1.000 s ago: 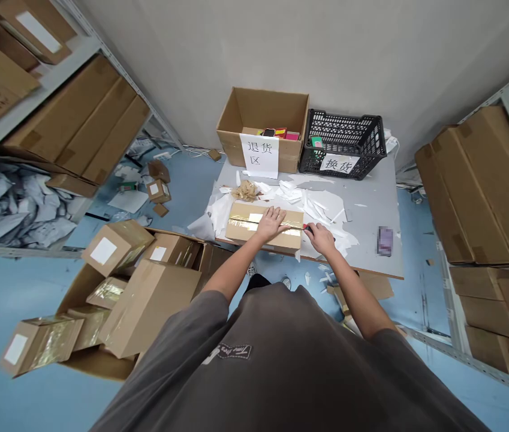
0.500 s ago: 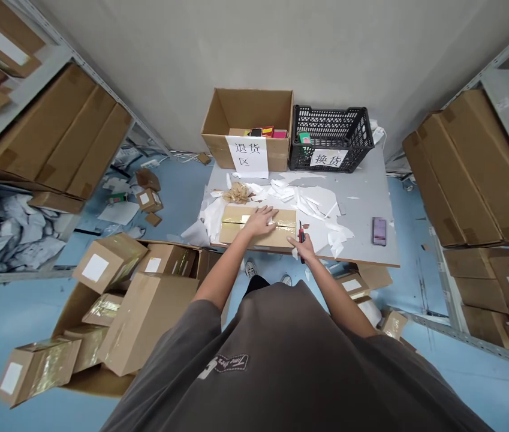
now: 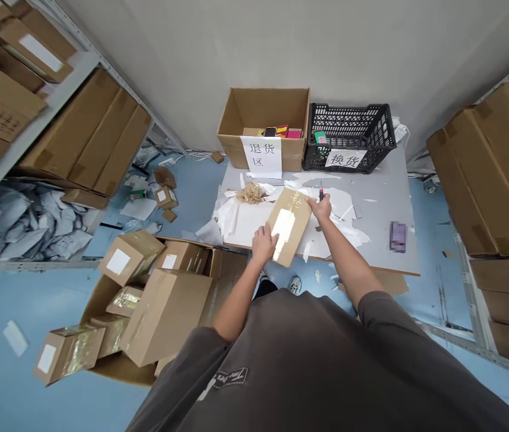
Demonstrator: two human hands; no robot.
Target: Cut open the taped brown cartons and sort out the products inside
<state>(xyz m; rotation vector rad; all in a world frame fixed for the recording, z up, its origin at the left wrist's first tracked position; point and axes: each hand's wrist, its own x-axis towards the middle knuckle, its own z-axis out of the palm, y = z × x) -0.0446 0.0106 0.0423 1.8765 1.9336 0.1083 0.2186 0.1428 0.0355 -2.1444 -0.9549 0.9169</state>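
Observation:
A flat brown cardboard box [image 3: 291, 223] with a white label and shiny tape is tilted over the front of the grey table [image 3: 380, 210]. My left hand [image 3: 264, 243] grips its lower left edge. At its upper right corner, my right hand [image 3: 319, 207] holds the box and also a red and black cutter [image 3: 321, 194], whose tip points away from me. Torn white paper [image 3: 342, 207] and crumpled brown paper [image 3: 250, 192] lie on the table around the box.
An open carton [image 3: 263, 108] with small packs and a black crate [image 3: 351, 129] stand at the table's back. A phone [image 3: 398, 237] lies at the right. A large bin of boxes [image 3: 164, 312] is at my left, with loaded shelves [image 3: 74, 78] beyond.
The box has been lifted off the table and turned from lying crosswise to slanting. My left hand moved from its top to its edge; my right hand rose to the far corner with the cutter.

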